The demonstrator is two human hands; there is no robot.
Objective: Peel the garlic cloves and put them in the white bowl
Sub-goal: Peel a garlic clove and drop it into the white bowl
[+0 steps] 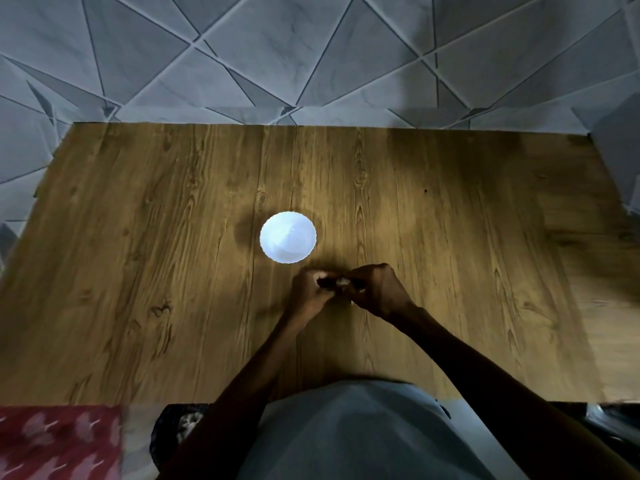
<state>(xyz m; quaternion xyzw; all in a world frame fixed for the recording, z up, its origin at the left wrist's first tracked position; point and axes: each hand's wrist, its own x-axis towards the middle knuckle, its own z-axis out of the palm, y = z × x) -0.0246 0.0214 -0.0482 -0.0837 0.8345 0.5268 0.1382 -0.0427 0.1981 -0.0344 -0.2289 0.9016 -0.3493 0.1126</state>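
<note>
At the far left of my view, below the near edge of the wooden surface (138, 271), a red patterned cloth (59, 441) fills the bottom corner. The surface itself runs across most of the frame, with grey marbled tiles cut into triangles (242, 57) behind it.

Moving in toward the middle, the white bowl (288, 236) stands upright on the wood, its rim lightly scalloped. It is so brightly lit that I cannot tell whether anything lies inside it.

Just below and to the right of the bowl, near it but not touching it, my left hand (309, 293) is curled over, its fingers (317, 274) drawn in narrow toward the right hand. Between the two hands I see a small pale bit — the garlic clove (343, 280) — pinched where the fingertips meet. It is small and blurred, so I cannot tell how much skin is on it.

My right hand (377, 289) comes in from the other side, knuckles up, fingers bent tight against the same clove. Both hands sit low over the wood; whether they rest on it I cannot tell. A tiny pale fleck (352, 302) shows at the lower edge of the right hand — too small to identify.

Both bare forearms run back toward the bottom of the frame, either side of a grey garment (363, 434).
</note>
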